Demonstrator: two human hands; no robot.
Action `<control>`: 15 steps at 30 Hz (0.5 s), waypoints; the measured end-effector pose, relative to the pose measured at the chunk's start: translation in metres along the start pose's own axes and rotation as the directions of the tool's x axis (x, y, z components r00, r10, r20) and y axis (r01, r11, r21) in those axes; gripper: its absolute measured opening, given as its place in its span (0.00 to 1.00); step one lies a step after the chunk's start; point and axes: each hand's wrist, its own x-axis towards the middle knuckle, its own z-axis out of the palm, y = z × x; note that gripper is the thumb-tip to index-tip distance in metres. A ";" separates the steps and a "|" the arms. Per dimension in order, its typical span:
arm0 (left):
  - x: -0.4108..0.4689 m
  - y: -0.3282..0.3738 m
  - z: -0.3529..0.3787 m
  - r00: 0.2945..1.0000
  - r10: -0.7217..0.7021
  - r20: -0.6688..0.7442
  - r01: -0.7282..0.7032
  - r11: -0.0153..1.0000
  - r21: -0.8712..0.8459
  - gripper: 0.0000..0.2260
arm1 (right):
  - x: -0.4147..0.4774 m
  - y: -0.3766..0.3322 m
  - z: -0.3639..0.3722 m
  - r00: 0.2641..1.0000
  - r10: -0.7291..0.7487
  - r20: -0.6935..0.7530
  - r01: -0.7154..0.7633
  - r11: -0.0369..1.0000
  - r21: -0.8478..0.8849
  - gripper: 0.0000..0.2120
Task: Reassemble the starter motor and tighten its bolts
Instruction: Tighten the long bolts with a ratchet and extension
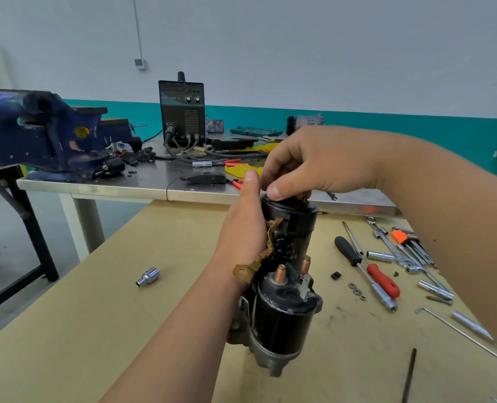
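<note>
The starter motor (288, 286) stands upright on its nose near the middle of the wooden tabletop (125, 330), solenoid (282, 318) facing the near edge and a bent copper strap (266, 251) hanging loose down its left flank. The left hand (244, 228) wraps the black body from the left, thumb up beside the top rim. The right hand (323, 164) comes in from the right with its fingers curled down over the end cap (296, 207) and the thumb tip on the rim. Whether a bolt is pinched under those fingers is hidden. This looks like the seating of the cap, or the starting of a fastener by hand. To do it well, the left grip should keep the body plumb and stop it turning while the right hand settles the cap flat all round, with no gap on one side. Any thread is best run in by fingertip until it turns freely, so that a crossed start is felt early, and each side taken down a little at a time. The copper strap should stay clear of the joint. For the final tightening a loose socket (148, 276) lies to the left, and a red-handled screwdriver (382, 279) and a set of hex keys (413, 242) lie to the right.
</note>
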 end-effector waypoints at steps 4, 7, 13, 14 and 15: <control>0.000 -0.001 0.001 1.000 0.004 0.017 -0.004 1.000 -0.012 0.31 | 0.000 -0.005 -0.004 1.000 -0.021 -0.017 0.020 0.998 -0.057 0.03; 0.001 0.000 0.000 0.999 -0.010 0.033 0.011 0.999 -0.030 0.36 | -0.001 -0.002 -0.005 0.997 -0.056 -0.057 0.058 0.998 0.020 0.04; 0.006 -0.003 -0.004 0.998 -0.034 0.044 0.037 0.997 -0.062 0.42 | -0.001 0.010 0.006 0.981 -0.051 -0.187 0.098 0.963 0.252 0.10; 0.007 -0.004 -0.004 0.998 -0.039 0.045 0.042 0.997 -0.069 0.43 | -0.001 0.011 0.009 0.975 -0.056 -0.213 0.110 0.962 0.250 0.11; 0.008 -0.004 -0.005 0.998 -0.045 0.044 0.048 0.996 -0.072 0.44 | 0.000 0.011 0.011 0.969 -0.063 -0.238 0.124 0.960 0.251 0.12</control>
